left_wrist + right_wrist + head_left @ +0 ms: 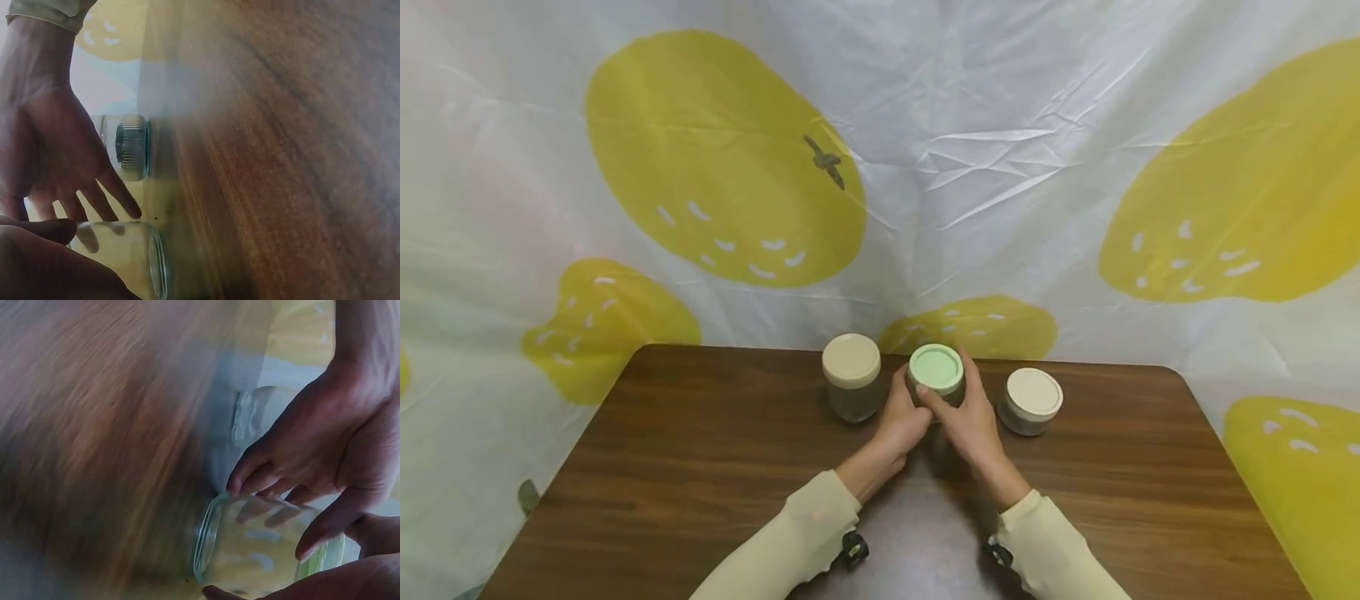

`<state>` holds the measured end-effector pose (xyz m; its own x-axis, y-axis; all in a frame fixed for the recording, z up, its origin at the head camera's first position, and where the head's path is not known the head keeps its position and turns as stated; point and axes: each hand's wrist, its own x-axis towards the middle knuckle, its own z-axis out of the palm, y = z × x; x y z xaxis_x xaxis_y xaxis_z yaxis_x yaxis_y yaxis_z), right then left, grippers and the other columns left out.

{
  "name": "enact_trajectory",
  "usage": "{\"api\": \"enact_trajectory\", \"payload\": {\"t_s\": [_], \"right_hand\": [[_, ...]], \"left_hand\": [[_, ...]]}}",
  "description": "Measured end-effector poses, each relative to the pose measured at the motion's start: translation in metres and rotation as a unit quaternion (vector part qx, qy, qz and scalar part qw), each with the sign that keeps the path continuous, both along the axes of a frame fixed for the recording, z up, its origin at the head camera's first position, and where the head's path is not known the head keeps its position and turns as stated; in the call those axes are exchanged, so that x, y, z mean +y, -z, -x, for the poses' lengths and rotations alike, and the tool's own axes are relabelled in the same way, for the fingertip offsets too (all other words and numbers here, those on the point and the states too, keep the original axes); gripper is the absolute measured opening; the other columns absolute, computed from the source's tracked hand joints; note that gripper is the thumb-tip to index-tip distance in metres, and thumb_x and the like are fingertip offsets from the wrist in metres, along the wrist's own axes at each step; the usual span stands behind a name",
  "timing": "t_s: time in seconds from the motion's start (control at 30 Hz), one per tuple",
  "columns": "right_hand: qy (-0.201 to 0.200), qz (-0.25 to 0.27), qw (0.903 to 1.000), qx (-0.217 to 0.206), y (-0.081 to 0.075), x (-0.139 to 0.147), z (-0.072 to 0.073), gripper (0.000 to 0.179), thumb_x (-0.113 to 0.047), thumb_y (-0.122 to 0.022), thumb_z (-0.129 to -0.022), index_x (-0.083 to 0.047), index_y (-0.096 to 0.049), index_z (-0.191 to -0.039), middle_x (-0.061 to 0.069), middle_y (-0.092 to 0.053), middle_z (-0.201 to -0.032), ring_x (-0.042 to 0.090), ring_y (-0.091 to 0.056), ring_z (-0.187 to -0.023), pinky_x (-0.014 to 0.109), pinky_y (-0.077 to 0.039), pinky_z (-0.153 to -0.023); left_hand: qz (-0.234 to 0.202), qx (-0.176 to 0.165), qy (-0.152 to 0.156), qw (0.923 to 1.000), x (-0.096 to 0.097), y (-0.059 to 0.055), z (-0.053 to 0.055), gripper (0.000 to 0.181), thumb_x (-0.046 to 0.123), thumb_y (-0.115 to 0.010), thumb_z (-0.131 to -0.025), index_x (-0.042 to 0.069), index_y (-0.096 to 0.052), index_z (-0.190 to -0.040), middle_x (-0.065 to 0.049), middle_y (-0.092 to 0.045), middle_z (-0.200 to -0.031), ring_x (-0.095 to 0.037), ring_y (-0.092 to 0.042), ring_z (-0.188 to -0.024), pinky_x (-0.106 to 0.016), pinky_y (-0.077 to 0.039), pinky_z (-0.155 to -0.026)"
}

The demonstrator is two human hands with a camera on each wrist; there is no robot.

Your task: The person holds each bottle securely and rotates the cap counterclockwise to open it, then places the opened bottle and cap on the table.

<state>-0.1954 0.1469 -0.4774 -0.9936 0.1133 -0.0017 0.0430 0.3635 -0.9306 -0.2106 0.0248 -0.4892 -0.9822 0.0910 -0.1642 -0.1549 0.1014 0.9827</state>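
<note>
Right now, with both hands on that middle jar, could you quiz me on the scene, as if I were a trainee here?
1. What colour is the lid of the middle jar, between the left hand and the right hand?
2. True or false: the white-lidded jar stands on the left hand's side.
3. How many lidded jars show in the head camera's picture? A: two. B: three. C: four.

Key
1. Light green.
2. False; it stands on the right hand's side.
3. B: these two, plus the tan-lidded jar.
</note>
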Motion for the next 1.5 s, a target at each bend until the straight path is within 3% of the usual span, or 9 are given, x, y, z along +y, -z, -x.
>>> {"api": "enact_trajectory", "payload": {"t_s": [0.2, 0.43, 0.6, 1.03, 1.17, 1.3, 1.5], "right_hand": [[0.002, 0.033, 0.9995, -0.002, 0.0, 0.0, 0.001, 0.091, -0.036, -0.079, -0.095, -0.024, -0.025, -0.168, 0.012, -0.033, -0.172, 0.035, -0.031, -0.159, 0.057, -0.025, -0.129], [-0.001, 0.082, 0.9966, 0.007, -0.005, -0.002, -0.002, 0.087, -0.025, -0.083, -0.093, -0.019, -0.033, -0.164, 0.017, -0.043, -0.164, 0.036, -0.038, -0.155, 0.057, -0.034, -0.123], [0.002, 0.082, 0.9966, 0.006, -0.009, -0.001, -0.005, 0.087, -0.022, -0.084, -0.091, -0.019, -0.036, -0.163, 0.017, -0.044, -0.164, 0.036, -0.037, -0.155, 0.058, -0.03, -0.125], [0.01, 0.092, 0.9954, 0.026, -0.025, 0.002, -0.015, 0.086, -0.013, -0.085, -0.089, -0.019, -0.04, -0.161, 0.011, -0.042, -0.165, 0.032, -0.035, -0.156, 0.058, -0.028, -0.125], [0.011, 0.097, 0.9945, 0.035, -0.033, 0.001, -0.021, 0.086, -0.012, -0.086, -0.088, -0.018, -0.04, -0.16, 0.008, -0.044, -0.164, 0.03, -0.038, -0.152, 0.054, -0.033, -0.122], [0.018, 0.104, 0.9934, 0.044, -0.041, 0.001, -0.031, 0.084, -0.014, -0.087, -0.086, -0.02, -0.044, -0.158, 0.004, -0.048, -0.16, 0.027, -0.046, -0.142, 0.048, -0.039, -0.114], [0.033, 0.113, 0.9919, 0.049, -0.052, 0.0, -0.046, 0.083, -0.015, -0.09, -0.084, -0.02, -0.046, -0.155, 0.005, -0.057, -0.147, 0.019, -0.054, -0.12, 0.029, -0.044, -0.1]], "left_hand": [[-0.005, 0.005, 0.0, 1.0, 0.003, 0.001, 0.002, 0.082, 0.005, -0.067, -0.093, 0.01, -0.026, -0.164, -0.016, -0.035, -0.169, -0.037, -0.031, -0.159, -0.058, -0.026, -0.129], [0.017, 0.009, -0.009, 0.9998, 0.005, 0.003, 0.001, 0.082, 0.004, -0.067, -0.09, 0.008, -0.026, -0.161, -0.021, -0.031, -0.164, -0.039, -0.032, -0.155, -0.057, -0.029, -0.128], [-0.001, 0.008, -0.007, 0.9999, 0.008, 0.001, -0.004, 0.086, -0.005, -0.061, -0.086, 0.007, -0.022, -0.161, -0.022, -0.028, -0.166, -0.038, -0.028, -0.157, -0.055, -0.026, -0.129], [-0.011, 0.028, -0.007, 0.9995, 0.01, -0.013, -0.018, 0.083, -0.001, -0.064, -0.087, 0.009, -0.026, -0.159, -0.019, -0.034, -0.163, -0.032, -0.035, -0.152, -0.051, -0.028, -0.128], [-0.014, 0.051, -0.007, 0.9986, 0.009, -0.019, -0.024, 0.083, -0.001, -0.065, -0.085, 0.009, -0.028, -0.158, -0.018, -0.035, -0.162, -0.031, -0.035, -0.152, -0.052, -0.028, -0.128], [0.024, 0.088, -0.009, 0.9958, 0.009, -0.023, -0.032, 0.087, -0.002, -0.066, -0.08, 0.01, -0.029, -0.158, -0.017, -0.037, -0.161, -0.034, -0.032, -0.155, -0.058, -0.022, -0.129], [0.112, 0.151, -0.023, 0.9819, 0.004, -0.026, -0.046, 0.089, 0.015, -0.077, -0.08, 0.016, -0.033, -0.157, -0.01, -0.044, -0.156, -0.034, -0.038, -0.143, -0.064, -0.026, -0.118]]}}
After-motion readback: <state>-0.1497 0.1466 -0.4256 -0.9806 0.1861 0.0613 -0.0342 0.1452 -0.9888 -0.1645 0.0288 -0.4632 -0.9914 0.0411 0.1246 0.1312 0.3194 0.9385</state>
